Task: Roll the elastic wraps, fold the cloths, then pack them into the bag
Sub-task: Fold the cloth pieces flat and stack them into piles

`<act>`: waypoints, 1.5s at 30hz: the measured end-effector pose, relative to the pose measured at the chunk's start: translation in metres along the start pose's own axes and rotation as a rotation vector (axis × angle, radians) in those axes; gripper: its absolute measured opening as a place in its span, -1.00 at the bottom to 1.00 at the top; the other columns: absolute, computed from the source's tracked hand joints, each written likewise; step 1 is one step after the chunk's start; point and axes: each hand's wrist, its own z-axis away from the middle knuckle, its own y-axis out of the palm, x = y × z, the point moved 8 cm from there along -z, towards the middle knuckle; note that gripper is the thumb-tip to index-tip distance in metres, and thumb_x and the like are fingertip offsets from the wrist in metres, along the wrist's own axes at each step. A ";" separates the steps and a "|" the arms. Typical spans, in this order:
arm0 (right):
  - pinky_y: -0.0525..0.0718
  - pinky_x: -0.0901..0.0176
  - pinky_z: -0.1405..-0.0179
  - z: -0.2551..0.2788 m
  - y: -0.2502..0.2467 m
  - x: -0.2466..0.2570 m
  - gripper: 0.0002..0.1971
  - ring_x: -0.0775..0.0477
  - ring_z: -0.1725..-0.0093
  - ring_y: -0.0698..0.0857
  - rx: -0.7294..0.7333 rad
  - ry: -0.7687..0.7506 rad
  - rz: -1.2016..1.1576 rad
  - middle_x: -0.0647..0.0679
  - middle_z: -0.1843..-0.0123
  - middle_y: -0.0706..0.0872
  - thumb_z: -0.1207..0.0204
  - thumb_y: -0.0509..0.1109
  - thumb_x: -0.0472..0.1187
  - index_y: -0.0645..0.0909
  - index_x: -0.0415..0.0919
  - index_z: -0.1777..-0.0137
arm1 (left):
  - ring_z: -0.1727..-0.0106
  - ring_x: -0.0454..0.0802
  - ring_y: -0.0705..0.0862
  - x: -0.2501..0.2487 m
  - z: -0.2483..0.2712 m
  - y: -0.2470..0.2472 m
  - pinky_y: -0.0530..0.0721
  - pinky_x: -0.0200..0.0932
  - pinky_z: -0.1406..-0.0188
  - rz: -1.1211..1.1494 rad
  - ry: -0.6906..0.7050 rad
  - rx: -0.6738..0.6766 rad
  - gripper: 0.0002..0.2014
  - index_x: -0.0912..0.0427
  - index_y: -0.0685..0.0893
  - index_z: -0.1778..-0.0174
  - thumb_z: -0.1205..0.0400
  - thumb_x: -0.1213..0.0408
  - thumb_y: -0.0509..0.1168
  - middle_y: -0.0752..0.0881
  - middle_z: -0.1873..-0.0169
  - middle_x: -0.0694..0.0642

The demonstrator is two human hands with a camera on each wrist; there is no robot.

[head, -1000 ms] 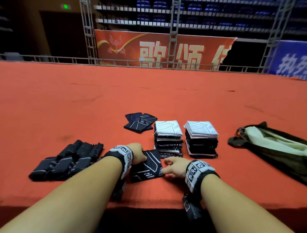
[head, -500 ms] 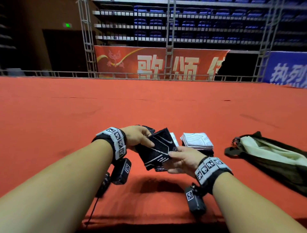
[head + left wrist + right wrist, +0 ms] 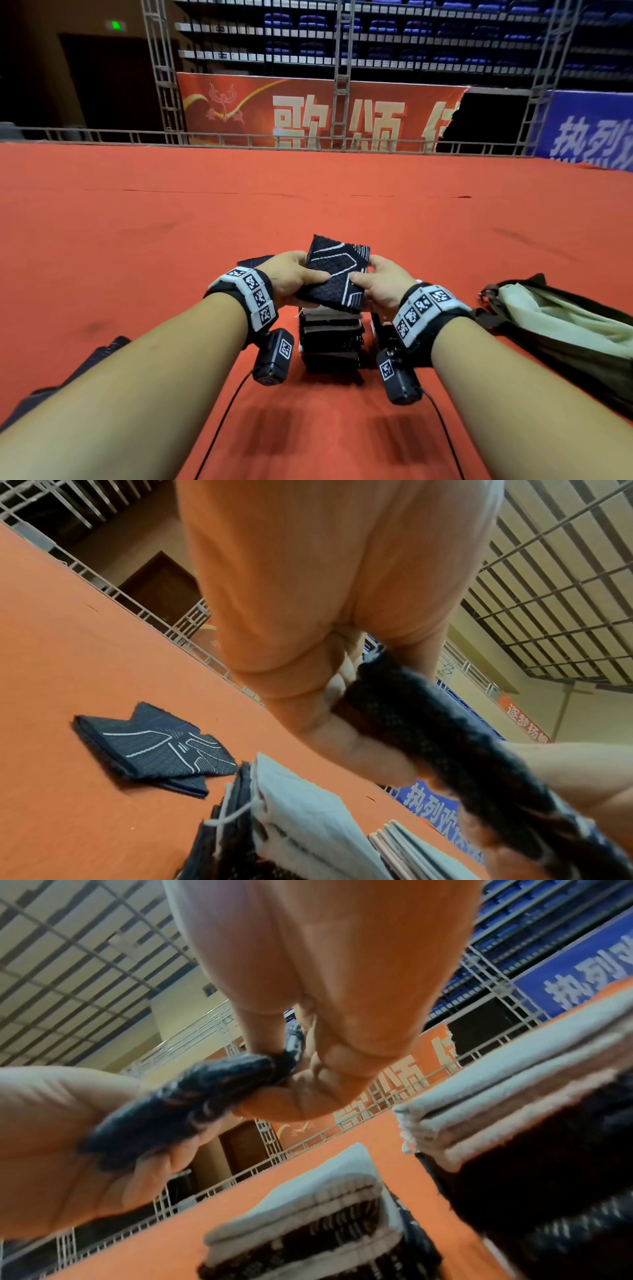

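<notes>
A folded black cloth with white line markings hangs in the air between my two hands. My left hand pinches its left edge and my right hand pinches its right edge. It hovers just above a stack of folded black and white cloths. The left wrist view shows that black cloth pinched in my fingers, with the white-topped stack below. From the right wrist, both stacks appear, the left stack and the right stack. The olive bag lies open at the right.
Loose black cloths lie on the red carpet beyond the stacks. Dark rolled wraps peek out under my left forearm. A metal railing and banners bound the far edge of the carpet.
Both hands lifted the black cloth from the carpet near the front edge and carried it forward, to just above the left stack. It now looks more folded and compact.
</notes>
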 end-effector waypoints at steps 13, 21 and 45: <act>0.56 0.18 -0.36 -0.055 0.024 0.003 -0.45 -0.10 -0.42 0.63 0.018 -0.094 0.856 -0.02 -0.50 0.64 -0.60 0.33 -0.25 0.48 -0.04 -0.61 | 0.31 0.13 0.74 0.028 -0.053 -0.027 0.68 -0.08 0.42 -0.755 -0.071 -0.277 -0.18 0.11 0.59 -0.18 -0.28 -0.52 0.43 0.79 0.15 0.11; 0.66 0.02 -0.36 -0.077 0.041 -0.023 -0.40 -0.19 -0.37 0.66 0.107 0.050 1.222 -0.05 -0.44 0.67 -0.50 0.38 -0.26 0.54 0.16 -0.54 | -0.42 0.31 0.55 0.022 -0.051 -0.026 0.54 0.18 -0.41 -0.973 0.075 -0.357 -0.53 0.14 0.42 -0.54 -0.77 -0.03 0.11 0.50 -0.42 0.25; -0.06 -0.26 -0.73 -0.070 0.061 -0.067 -0.44 -0.06 -0.79 -0.07 0.055 0.016 0.883 0.03 -0.81 0.03 -0.82 -0.25 0.08 0.14 -0.03 -0.76 | -0.78 0.21 -0.28 0.098 -0.077 0.013 -0.09 0.35 -0.73 -1.085 -0.029 0.094 -0.12 -0.17 -0.20 -0.79 -0.47 -0.33 -0.43 -0.29 -0.78 -0.09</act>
